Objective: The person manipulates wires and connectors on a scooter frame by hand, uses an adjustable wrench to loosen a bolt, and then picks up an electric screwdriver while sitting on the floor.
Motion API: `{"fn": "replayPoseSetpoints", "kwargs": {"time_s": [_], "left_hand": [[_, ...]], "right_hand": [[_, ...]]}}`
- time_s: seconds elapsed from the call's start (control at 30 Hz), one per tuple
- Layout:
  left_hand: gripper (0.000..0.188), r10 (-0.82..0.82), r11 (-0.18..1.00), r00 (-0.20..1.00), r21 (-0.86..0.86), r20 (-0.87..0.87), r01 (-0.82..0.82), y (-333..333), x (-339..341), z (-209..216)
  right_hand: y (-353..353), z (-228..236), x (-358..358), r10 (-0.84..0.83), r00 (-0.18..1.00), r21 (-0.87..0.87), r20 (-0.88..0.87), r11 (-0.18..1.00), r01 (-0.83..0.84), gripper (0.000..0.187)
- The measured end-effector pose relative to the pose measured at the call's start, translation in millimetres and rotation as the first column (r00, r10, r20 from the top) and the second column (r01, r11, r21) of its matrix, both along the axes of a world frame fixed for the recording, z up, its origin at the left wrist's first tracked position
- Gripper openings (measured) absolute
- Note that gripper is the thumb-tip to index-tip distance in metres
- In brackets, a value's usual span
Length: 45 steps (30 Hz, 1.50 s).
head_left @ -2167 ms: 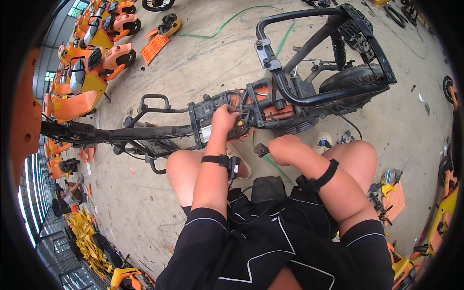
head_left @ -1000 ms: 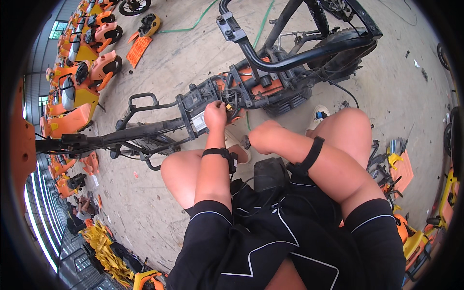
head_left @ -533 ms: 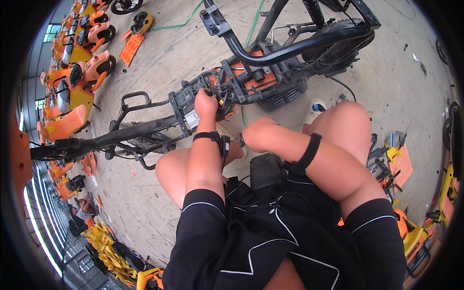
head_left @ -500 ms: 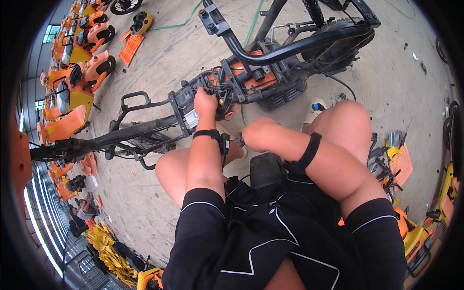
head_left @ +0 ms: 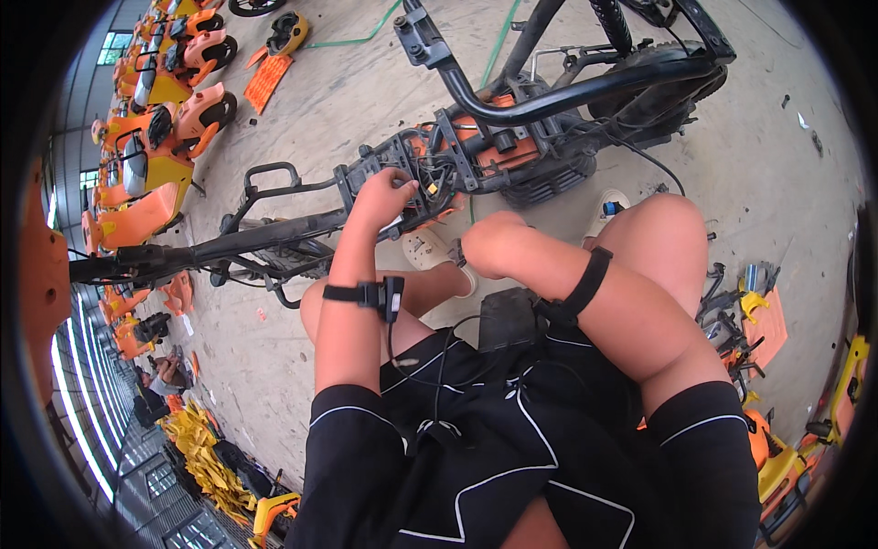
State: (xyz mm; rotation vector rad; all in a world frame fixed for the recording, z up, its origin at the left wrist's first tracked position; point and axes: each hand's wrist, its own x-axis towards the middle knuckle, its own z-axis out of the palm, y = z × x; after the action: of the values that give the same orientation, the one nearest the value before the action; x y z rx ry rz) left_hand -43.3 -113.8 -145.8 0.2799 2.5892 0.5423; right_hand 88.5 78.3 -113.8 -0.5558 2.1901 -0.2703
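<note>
A stripped electric scooter's black frame [head_left: 540,114] lies across the floor in front of me, with wiring and orange panels exposed in its middle. My left hand [head_left: 384,197] is over the wire bundle [head_left: 437,176], next to a small yellow connector [head_left: 432,188]. Its fingers are bent together at the wires; what they pinch, if anything, is hidden. Below the frame, between my knees, my right hand [head_left: 492,245] is closed in a fist. A small dark metallic end [head_left: 455,252] shows beside that fist, too little of it to name.
Orange and yellow scooters [head_left: 151,151] line the left side. A yellow helmet [head_left: 288,32] and an orange panel [head_left: 269,84] lie at the far left. Loose parts [head_left: 754,306] are at my right. Yellow pieces [head_left: 201,453] are piled at the lower left, near a seated person [head_left: 169,373].
My left forearm has swung left and the hand's fingers have turned toward the right along the wires. My right hand stays nearly where it was. The whole view has shifted slightly.
</note>
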Motion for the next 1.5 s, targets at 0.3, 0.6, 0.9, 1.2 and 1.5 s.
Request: {"fn": "replayPoseSetpoints", "kwargs": {"time_s": [0.3,0.6,0.9,1.2,1.5], "left_hand": [[0.039,-0.116,0.990,0.992,-0.092,-0.050,0.112,-8,32,-39],[0.039,-0.114,0.992,0.980,-0.074,-0.162,0.103,11,37,-65],[0.028,0.095,0.992,0.981,0.095,-0.167,-0.080,5,15,-76],[0.035,0.229,0.964,0.968,0.165,-0.106,-0.210,2,-4,-93],[0.036,0.263,0.931,0.963,0.276,-0.060,-0.237,2,-11,-111]], "right_hand": [[-9,5,-5,0.064,0.997,-0.012,0.042,0.998,-0.064,0.029],[-9,-3,-3,0.024,0.999,-0.024,0.047,0.999,-0.023,0.028],[-7,-7,-4,-0.002,0.999,0.033,0.050,0.999,0.000,0.032],[-10,-18,-1,-0.011,0.999,0.016,0.045,1.000,0.010,0.032],[-6,-10,2,0.007,0.998,-0.003,0.062,1.000,-0.007,0.029]]}}
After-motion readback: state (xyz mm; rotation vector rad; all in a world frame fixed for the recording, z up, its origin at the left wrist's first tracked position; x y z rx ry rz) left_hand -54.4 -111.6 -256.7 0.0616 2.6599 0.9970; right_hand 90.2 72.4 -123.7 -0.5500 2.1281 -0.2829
